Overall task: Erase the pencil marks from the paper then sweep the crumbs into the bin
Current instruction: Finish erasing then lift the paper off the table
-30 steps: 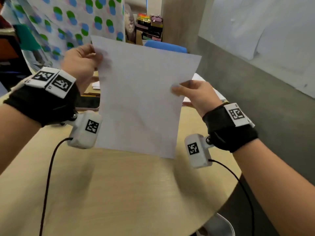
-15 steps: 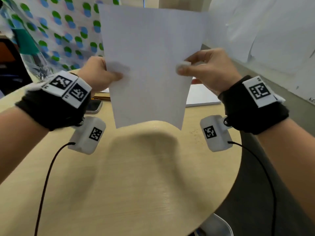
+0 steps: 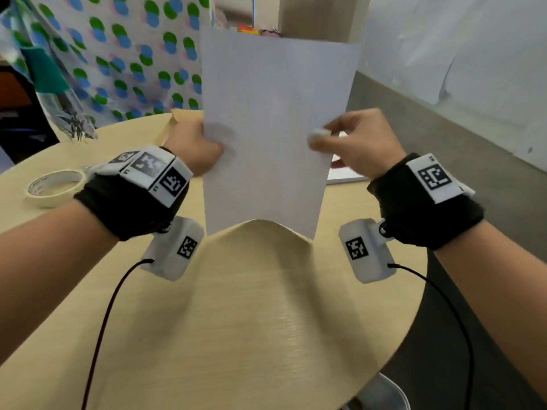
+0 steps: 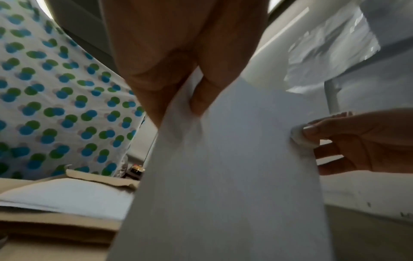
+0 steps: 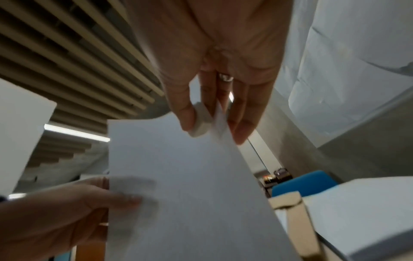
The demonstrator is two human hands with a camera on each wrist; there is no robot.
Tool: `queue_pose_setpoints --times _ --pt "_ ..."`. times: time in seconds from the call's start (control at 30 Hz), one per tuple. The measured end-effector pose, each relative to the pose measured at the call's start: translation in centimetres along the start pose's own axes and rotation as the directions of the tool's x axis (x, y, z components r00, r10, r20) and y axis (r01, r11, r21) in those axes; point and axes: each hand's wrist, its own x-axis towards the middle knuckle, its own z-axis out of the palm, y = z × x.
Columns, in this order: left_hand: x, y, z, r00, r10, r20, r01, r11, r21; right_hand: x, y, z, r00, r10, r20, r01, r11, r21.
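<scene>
A white sheet of paper [image 3: 272, 128] hangs upright above the round wooden table [image 3: 251, 321], its lower edge bowed. My left hand [image 3: 195, 146] pinches its left edge, with the fingers showing as a shadow through the sheet. My right hand [image 3: 355, 143] pinches the right edge together with a small white eraser [image 3: 318, 136] under the thumb. The left wrist view shows the paper [image 4: 234, 176] pinched between thumb and fingers, and the eraser [image 4: 299, 137] at the right edge. In the right wrist view the eraser [image 5: 200, 121] is pressed against the paper [image 5: 190, 194].
A roll of masking tape [image 3: 53, 187] lies on the table at the left. A stack of paper and cardboard [image 3: 346, 173] sits behind the sheet. The rim of a white bin [image 3: 384, 392] shows under the table's near right edge. A dotted cloth [image 3: 118, 54] hangs behind.
Both hands have lifted the sheet from a tilted hold to upright, moving it up and towards me. The grips have stayed on the two side edges.
</scene>
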Motion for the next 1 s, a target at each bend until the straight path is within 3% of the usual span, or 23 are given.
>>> queue_pose_setpoints --times 0.07,0.17,0.27,0.3,0.33,0.4,0.43,0.47,0.6,0.67,0.73,0.77,0.83,0.9,1.0 --pt "0.1 -0.7 0.3 0.999 -0.021 0.026 0.020 0.999 0.037 -0.2 0.5 0.3 0.999 0.028 0.025 -0.027 0.998 -0.061" --pt "0.3 -0.8 0.0 0.999 -0.030 -0.028 0.027 0.991 -0.129 0.3 0.6 -0.1 0.999 0.040 -0.016 -0.040 0.999 -0.002" --pt "0.9 -0.4 -0.1 0.998 -0.050 -0.041 0.037 0.961 -0.274 0.8 0.9 -0.2 0.984 -0.037 -0.177 0.028 0.998 -0.057" --pt "1.1 -0.5 0.0 0.998 -0.059 -0.032 0.047 0.950 -0.308 0.6 1.1 0.1 0.948 -0.137 -0.287 0.096 0.983 -0.154" --pt "1.2 -0.5 0.0 0.997 -0.074 -0.016 0.065 0.939 -0.337 0.3 1.2 0.5 0.880 -0.282 -0.382 0.197 0.949 -0.246" --pt "1.6 -0.9 0.3 0.995 -0.095 0.014 0.094 0.922 -0.375 -0.3 1.4 1.5 0.707 -0.572 -0.416 0.431 0.814 -0.389" --pt "1.7 -1.1 0.4 0.994 -0.102 0.030 0.106 0.916 -0.387 -0.5 1.5 1.9 0.646 -0.672 -0.362 0.521 0.735 -0.434" --pt "1.8 -1.2 0.5 0.993 -0.104 0.053 0.117 0.910 -0.398 -0.5 1.5 2.3 0.620 -0.732 -0.283 0.591 0.673 -0.445" --pt "1.7 -0.8 1.0 0.985 -0.045 0.165 0.118 0.874 -0.471 0.6 0.7 3.2 0.638 -0.770 -0.019 0.698 0.589 -0.406" --pt "1.5 -0.6 1.0 0.972 0.006 0.237 0.120 0.850 -0.513 0.7 1.2 4.3 0.638 -0.758 0.136 0.713 0.514 -0.477" --pt "1.5 -0.4 1.0 0.952 0.048 0.302 0.141 0.809 -0.571 -0.2 3.1 5.8 0.580 -0.704 0.410 0.793 0.372 -0.482" --pt "1.6 -0.4 1.0 0.946 0.055 0.319 0.155 0.789 -0.594 -1.0 4.2 6.4 0.527 -0.632 0.569 0.846 0.326 -0.422" --pt "1.6 -0.3 1.1 0.937 0.053 0.344 0.185 0.761 -0.622 -2.9 5.4 6.7 0.434 -0.517 0.738 0.898 0.311 -0.310" --pt "1.5 -0.4 1.2 0.922 0.071 0.380 0.208 0.739 -0.641 -3.3 5.0 6.2 0.455 -0.607 0.651 0.891 0.317 -0.326" --pt "1.3 -0.2 1.6 0.890 0.105 0.444 0.243 0.714 -0.656 -2.1 3.0 5.3 0.594 -0.734 0.330 0.786 0.442 -0.431"
